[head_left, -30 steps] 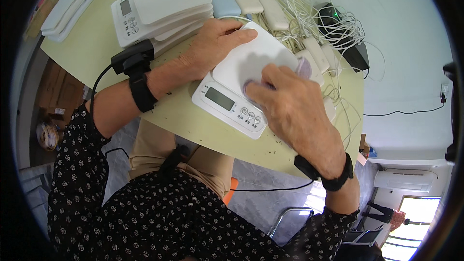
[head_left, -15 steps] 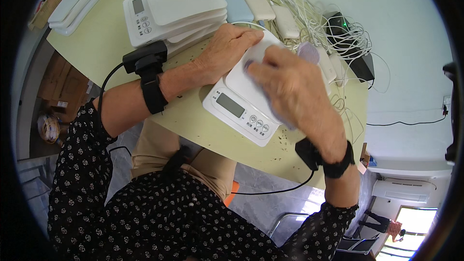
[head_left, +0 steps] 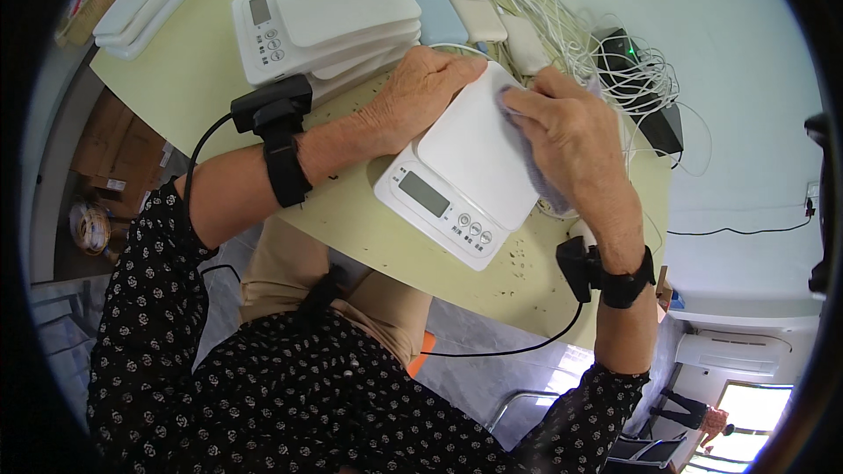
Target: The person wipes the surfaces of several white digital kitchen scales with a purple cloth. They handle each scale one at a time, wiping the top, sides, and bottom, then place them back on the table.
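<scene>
**2 hands on a white kitchen scale**

The left hand lies flat, fingers spread, steadying the far edge of the white digital scale on the pale green table. The right hand presses a grey cloth to the scale's platform, fingers curled on it. A stack of similar scales sits just beyond, tangled white cables nearby.
</scene>
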A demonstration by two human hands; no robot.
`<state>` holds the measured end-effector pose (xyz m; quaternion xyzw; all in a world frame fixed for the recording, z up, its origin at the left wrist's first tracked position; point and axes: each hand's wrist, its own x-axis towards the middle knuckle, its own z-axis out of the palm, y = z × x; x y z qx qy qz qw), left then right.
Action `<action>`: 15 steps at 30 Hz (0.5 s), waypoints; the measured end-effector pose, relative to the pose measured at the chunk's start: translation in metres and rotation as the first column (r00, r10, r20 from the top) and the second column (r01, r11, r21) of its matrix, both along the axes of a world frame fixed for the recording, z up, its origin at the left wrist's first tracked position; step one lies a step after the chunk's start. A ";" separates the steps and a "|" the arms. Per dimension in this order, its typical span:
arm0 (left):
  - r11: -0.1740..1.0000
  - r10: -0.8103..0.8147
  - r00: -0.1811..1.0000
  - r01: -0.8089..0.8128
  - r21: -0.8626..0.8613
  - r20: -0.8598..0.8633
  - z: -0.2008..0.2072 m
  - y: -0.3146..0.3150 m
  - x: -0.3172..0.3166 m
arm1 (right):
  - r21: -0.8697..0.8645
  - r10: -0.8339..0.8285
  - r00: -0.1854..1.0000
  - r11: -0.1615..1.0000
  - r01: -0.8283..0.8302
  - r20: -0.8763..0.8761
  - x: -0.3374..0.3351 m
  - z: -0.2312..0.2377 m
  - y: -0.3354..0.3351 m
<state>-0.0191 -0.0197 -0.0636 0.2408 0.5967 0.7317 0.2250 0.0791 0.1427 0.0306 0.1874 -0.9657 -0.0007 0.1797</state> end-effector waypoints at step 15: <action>1.000 -0.005 1.000 0.005 0.030 -0.027 -0.006 0.001 -0.004 | 0.059 0.108 0.993 0.993 -0.105 -0.054 0.006 -0.010 -0.040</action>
